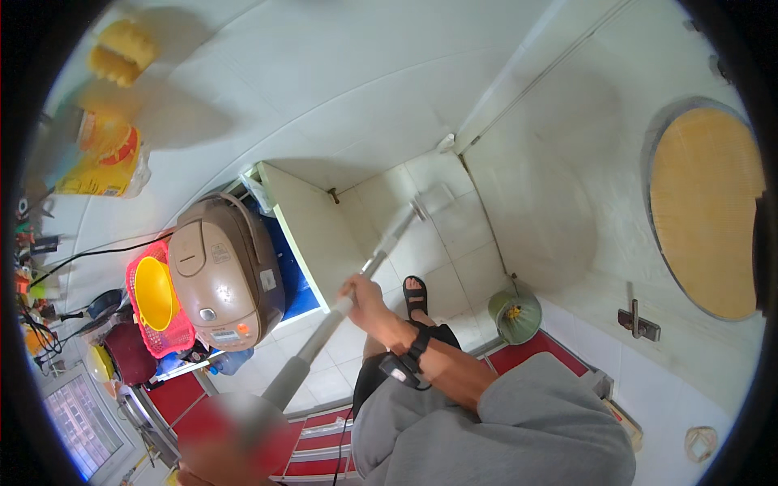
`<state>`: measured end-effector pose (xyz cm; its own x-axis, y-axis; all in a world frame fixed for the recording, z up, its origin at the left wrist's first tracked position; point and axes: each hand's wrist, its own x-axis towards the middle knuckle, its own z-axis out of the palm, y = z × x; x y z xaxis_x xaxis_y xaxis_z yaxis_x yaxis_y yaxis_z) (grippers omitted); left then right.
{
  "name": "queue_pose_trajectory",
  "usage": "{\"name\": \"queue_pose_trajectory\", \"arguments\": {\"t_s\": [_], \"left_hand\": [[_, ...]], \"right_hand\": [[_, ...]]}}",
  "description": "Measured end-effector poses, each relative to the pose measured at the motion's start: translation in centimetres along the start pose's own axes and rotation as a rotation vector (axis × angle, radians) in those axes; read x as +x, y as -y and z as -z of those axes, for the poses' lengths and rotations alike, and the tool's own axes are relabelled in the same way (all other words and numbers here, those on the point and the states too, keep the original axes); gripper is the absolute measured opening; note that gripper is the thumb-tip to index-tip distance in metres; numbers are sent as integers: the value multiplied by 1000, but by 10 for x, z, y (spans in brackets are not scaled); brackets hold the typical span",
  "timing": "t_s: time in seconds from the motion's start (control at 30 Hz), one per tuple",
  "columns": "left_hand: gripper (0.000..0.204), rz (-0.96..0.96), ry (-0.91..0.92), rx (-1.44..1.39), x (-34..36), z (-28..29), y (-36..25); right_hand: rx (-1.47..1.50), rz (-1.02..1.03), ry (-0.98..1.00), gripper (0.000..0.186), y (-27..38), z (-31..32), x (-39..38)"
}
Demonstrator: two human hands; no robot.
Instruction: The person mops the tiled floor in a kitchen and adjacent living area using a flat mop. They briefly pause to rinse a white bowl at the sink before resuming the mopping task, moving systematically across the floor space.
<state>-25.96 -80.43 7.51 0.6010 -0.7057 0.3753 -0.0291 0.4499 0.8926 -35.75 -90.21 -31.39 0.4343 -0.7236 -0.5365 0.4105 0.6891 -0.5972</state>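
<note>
A flat mop [324,332] with a long grey telescopic handle slants from the lower left up toward the middle. Its pale, flat head [435,199] rests on the white tiled floor near the corner and is blurred. My right hand [367,306] is closed round the middle of the handle, and a black watch is on that wrist. At the lower left edge, my left hand [212,465] is at the handle's upper end, seemingly closed round it. A blurred patch hides most of its fingers.
On the left stand a brown rice cooker [223,271], a pink basket [156,328] with a yellow bowl [154,293], and an open cabinet door [296,223]. A green bin [515,316] stands near the white door [559,186] on the right. My sandalled foot [416,296] is on the floor.
</note>
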Motion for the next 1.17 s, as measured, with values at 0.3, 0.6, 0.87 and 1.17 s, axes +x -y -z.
{"name": "queue_pose_trajectory", "arguments": {"t_s": [0.3, 0.6, 0.87, 1.17], "left_hand": [[31, 33, 22, 786, 19, -47, 84], [37, 139, -14, 113, 49, -87, 76], [41, 388, -302, 172, 27, -85, 101], [43, 99, -101, 22, 15, -102, 36]], "right_hand": [[218, -139, -62, 8, 52, 17, 142], [-150, 393, -166, 5, 31, 43, 63], [709, -404, -628, 4, 15, 113, -12], [519, -307, -372, 17, 68, 61, 9]]}}
